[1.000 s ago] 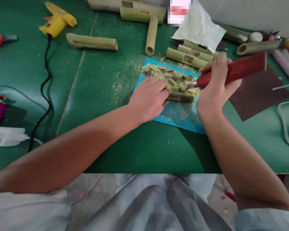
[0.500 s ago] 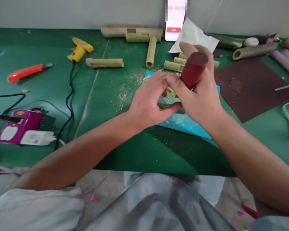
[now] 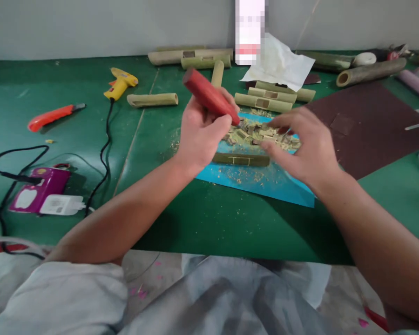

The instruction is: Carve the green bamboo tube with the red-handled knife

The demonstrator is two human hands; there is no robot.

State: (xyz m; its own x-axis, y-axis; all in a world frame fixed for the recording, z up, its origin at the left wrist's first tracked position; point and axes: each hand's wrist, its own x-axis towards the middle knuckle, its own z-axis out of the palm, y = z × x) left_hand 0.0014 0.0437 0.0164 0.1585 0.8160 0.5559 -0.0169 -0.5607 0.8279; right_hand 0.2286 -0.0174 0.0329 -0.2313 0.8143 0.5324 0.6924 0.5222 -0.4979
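My left hand (image 3: pixel 199 136) is closed around a tool with a thick red handle (image 3: pixel 209 95), which slants down to the right. Only a sliver of metal shows at its lower end, so I cannot tell its exact kind. Under it lies a green bamboo tube (image 3: pixel 242 160) with light scored lines, flat on a blue sheet (image 3: pixel 286 193). My right hand (image 3: pixel 309 146) holds nothing; its thumb and fingers are spread near the tube's right end, above a heap of bamboo chips (image 3: pixel 253 132).
Notched bamboo tubes (image 3: pixel 265 102) lie behind the chips, near a white paper (image 3: pixel 279 63) and a phone (image 3: pixel 249 32). A yellow glue gun (image 3: pixel 120 83), red utility knife (image 3: pixel 52 117) and purple power adapter (image 3: pixel 38 188) are on the left. Brown sheet (image 3: pixel 370 125) at right.
The red-handled tool has passed from my right hand to my left and moved left. My right hand has opened and shifted right, uncovering the bamboo tube and chips.
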